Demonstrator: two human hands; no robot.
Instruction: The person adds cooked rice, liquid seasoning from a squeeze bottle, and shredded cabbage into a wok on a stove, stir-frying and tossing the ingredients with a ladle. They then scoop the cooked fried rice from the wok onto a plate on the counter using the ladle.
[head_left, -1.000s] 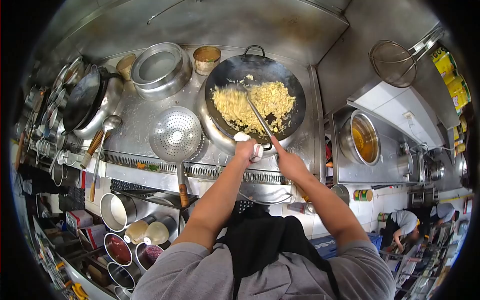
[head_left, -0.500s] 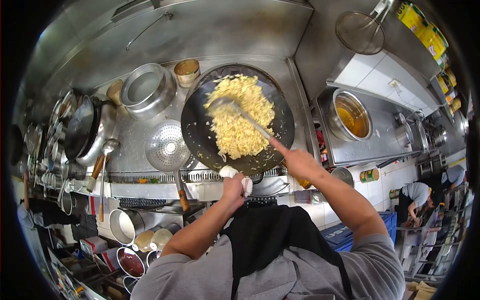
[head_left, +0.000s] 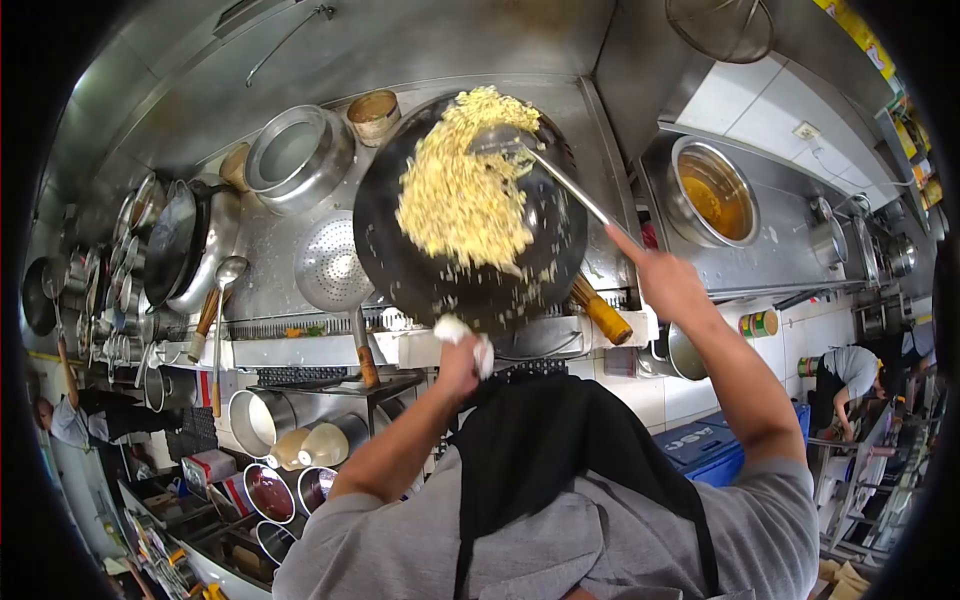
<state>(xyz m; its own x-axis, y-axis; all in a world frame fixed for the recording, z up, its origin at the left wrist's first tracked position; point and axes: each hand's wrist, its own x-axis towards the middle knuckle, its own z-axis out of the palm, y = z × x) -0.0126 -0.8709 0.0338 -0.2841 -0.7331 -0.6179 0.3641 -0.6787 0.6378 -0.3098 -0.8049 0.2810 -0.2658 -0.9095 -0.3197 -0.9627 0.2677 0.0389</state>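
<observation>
A large black wok [head_left: 380, 205] stands tilted on the stove, loaded with yellow fried rice [head_left: 455, 205], some of it blurred in motion and loose grains scattered over the near side. My left hand [head_left: 460, 368] is closed around a folded white cloth [head_left: 452, 330] at the wok's near edge; the grip under the cloth is hidden. My right hand [head_left: 672, 285] is wrapped around the handle of a metal ladle [head_left: 572, 185], index finger stretched along it. The ladle's bowl rests among the rice at the wok's far right.
Left of the wok lie a perforated skimmer [head_left: 333, 262], a metal pot [head_left: 298, 160] and a tin can [head_left: 374, 115]. A bamboo brush [head_left: 602, 312] sits at the right front edge. A pot of orange-brown liquid [head_left: 712, 195] stands on the right counter. Other people [head_left: 850, 375] work at far right and left.
The wok has tipped and shifted slightly, and the rice has slid and spread toward the upper left. My right hand and the ladle have moved right and up, uncovering the brush.
</observation>
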